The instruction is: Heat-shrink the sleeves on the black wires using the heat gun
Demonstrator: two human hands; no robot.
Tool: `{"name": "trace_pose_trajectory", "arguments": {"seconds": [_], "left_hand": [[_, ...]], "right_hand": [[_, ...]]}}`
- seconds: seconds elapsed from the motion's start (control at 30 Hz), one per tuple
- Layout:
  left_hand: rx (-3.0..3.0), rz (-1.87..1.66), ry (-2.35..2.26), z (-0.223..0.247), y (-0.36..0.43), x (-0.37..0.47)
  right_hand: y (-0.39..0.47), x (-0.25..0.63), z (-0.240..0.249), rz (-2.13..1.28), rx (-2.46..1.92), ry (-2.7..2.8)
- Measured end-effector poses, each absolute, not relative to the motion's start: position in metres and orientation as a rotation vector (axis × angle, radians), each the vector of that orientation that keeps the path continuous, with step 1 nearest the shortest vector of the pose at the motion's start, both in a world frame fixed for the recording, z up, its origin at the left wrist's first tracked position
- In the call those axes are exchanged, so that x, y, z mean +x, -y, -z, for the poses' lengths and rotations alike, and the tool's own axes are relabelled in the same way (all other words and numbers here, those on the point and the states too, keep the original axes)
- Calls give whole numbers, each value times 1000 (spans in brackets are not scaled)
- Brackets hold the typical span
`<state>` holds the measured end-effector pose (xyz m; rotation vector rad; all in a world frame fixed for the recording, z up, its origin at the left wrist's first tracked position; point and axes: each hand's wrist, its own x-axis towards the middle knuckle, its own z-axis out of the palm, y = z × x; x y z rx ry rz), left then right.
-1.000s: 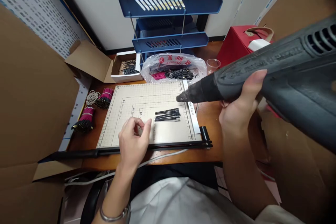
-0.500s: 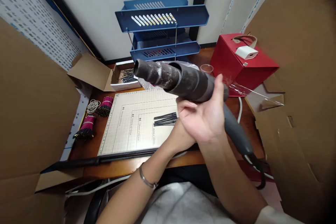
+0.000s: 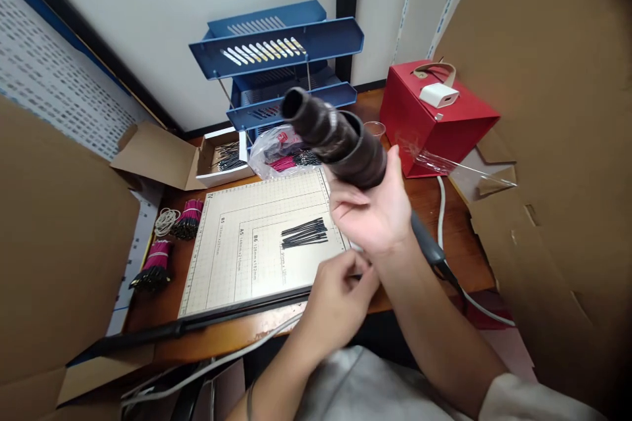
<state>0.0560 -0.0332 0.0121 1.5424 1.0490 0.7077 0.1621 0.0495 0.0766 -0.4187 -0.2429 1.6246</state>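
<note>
Paper cutter (image 3: pixel 222 276): flat on the table (image 3: pixel 461 243), gridded board, black bar along the person's side.
Blue rack (image 3: pixel 328 39): tiered, behind the cutter; contents hard to make out from where I stand.
Red box (image 3: pixel 397 115): right rear, shut, white plug (image 3: pixel 438 96) on top.
Heat gun (image 3: pixel 363 154): in the air over the board's right edge. Long axis slanted, nozzle up-left toward the rack, handle down-right.
Plastic bag (image 3: pixel 257 163): in front of the rack, magenta and black pieces inside.
White box (image 3: pixel 230 177): left of the bag, flap open, thin dark pieces inside.
Right hand (image 3: pixel 378 214): under the gun's barrel, palm up, fingers curled, thumb along its right side; has hold of it.
Left hand (image 3: pixel 343 289): below the gun, at the right wrist, half closed; can't tell if it grips anything.
Magenta bundles (image 3: pixel 157 263): two, banded, left of the cutter.
Black strips (image 3: pixel 303 233): loose row on the board, near the left hand.
</note>
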Motion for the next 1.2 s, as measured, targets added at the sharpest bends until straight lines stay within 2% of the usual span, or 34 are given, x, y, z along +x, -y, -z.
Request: {"name": "trace_pose_trajectory", "arguments": {"seconds": [0.13,0.27,0.53,0.63,0.83,1.03,1.2], "left_hand": [[1544,-553,-1261,10,83,16],[1624,-553,-1378,19,99,-9],[2065,-816,-1527,-18,31,-35],[2297,-750,-1517,-23,-3,-38],[2478,-271,-1505,-28,-36,-33],[2490,-350,-1710,-19,-21,-13],[2384,-451,-1987,-7,-3,15]], "right_hand": [[-72,193,-53,-1508,-444,419],[-93,209,-41,-1460,-497,409],[-111,226,-21,-1431,-514,413],[-112,233,-17,-1442,-461,415],[-98,232,-27,-1409,-545,448],[-36,201,-43,-1614,-804,669],[-1,185,-28,-1117,-1342,1227]]}}
